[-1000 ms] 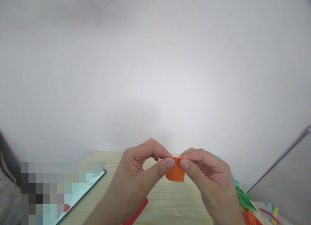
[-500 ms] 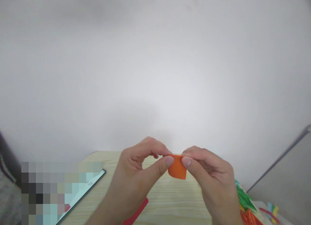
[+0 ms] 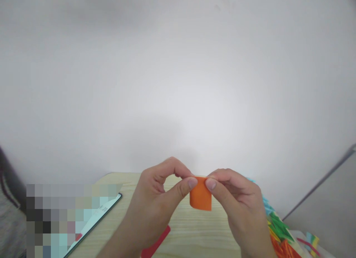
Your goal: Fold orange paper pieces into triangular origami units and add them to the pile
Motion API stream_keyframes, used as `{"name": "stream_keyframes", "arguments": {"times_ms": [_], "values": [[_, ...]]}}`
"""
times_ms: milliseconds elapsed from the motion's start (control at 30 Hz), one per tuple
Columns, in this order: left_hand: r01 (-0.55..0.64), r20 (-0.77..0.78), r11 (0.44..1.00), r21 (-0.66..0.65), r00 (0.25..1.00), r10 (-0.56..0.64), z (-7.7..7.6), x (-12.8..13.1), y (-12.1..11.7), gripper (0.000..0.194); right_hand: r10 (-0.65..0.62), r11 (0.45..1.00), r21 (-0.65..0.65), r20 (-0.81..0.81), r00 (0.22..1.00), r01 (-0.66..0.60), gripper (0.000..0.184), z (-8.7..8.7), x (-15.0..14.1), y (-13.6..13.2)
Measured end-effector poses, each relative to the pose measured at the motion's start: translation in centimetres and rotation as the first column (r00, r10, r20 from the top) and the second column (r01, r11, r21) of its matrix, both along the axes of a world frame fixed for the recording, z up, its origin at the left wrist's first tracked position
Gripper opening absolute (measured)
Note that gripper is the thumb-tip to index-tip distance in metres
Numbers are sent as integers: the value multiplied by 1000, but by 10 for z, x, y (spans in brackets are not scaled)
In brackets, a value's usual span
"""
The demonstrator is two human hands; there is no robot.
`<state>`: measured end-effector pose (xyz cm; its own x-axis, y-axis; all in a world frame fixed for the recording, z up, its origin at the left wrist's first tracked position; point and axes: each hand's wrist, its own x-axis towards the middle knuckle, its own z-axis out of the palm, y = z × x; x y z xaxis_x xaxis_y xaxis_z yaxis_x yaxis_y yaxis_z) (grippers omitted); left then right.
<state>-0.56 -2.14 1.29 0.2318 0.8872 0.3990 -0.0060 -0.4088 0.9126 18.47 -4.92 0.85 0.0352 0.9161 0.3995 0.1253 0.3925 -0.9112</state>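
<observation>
A small square piece of orange paper (image 3: 200, 195) hangs above the table, pinched along its top edge by both hands. My left hand (image 3: 158, 198) grips its upper left corner between thumb and forefinger. At the upper right corner, my right hand (image 3: 240, 204) pinches it the same way. The paper's lower left part curves a little, and its lower edge is free. Under my left wrist lies a flat red item (image 3: 156, 244), partly covered by the arm.
A tablet or phone with a lit screen (image 3: 94, 221) lies at the left, partly blurred out. Folded paper pieces in blue, green, yellow and orange (image 3: 279, 228) sit along the right edge of the wooden table (image 3: 200, 232). A white wall (image 3: 178, 83) rises behind.
Both hands have shifted slightly left with the orange paper. More of the paper's face shows below the thumbs now. Both pinches hold as before.
</observation>
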Motion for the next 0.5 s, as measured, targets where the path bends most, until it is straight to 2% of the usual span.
{"name": "stream_keyframes", "arguments": {"times_ms": [167, 333, 500], "values": [[20, -77, 999, -31, 997, -23, 2, 1, 2, 22, 53, 999, -10, 40, 998, -53, 19, -7, 5, 5], [47, -167, 999, 8, 985, -45, 5, 3, 0, 23, 36, 998, -44, -67, 997, -39, 19, -3, 5, 4], [30, -201, 1000, 9, 979, -28, 1, 3, -1, 29, 49, 991, -114, -126, 991, -64, 20, 1, 3, 3]]}}
